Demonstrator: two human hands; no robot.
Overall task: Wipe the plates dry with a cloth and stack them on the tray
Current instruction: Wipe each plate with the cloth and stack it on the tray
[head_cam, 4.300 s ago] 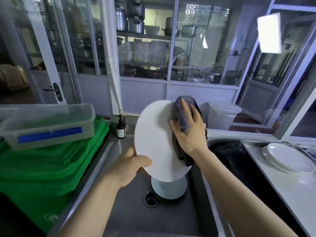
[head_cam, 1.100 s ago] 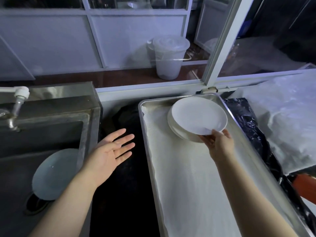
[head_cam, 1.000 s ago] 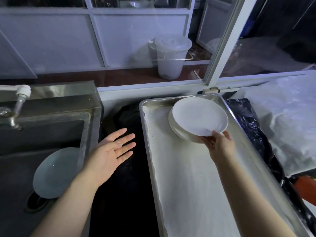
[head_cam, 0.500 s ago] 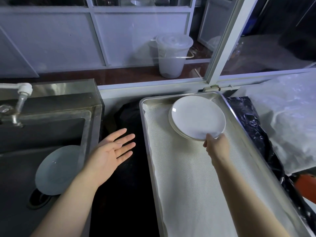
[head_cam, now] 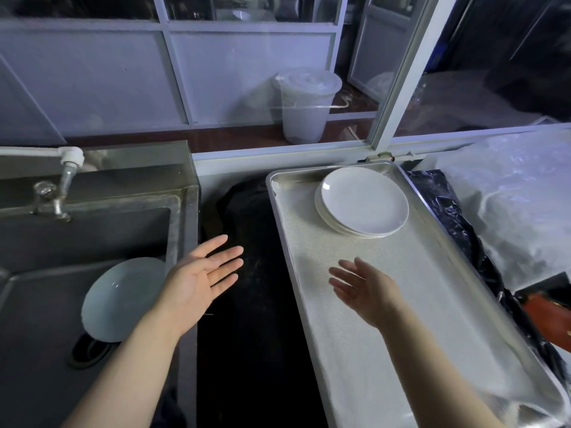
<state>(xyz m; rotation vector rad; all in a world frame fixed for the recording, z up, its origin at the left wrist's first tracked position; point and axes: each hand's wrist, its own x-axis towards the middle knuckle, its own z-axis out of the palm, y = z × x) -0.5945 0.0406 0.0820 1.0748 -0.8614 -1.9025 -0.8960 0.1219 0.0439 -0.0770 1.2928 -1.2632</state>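
A stack of plain white round plates (head_cam: 363,202) sits at the far end of the long metal tray (head_cam: 279,217), which is lined with a pale textured sheet. 1 more plate (head_cam: 119,299), pale and glossy, leans in the steel sink (head_cam: 182,211) over the drain. No writing is readable anywhere. The left hand (head_cam: 197,282) hovers palm up, fingers spread and empty, beside the sink edge. The right hand (head_cam: 367,288) hangs over the tray, fingers straight, holding nothing, apart from the stack.

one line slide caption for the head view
Both hands open and empty, plate stack on tray, one plate in sink.
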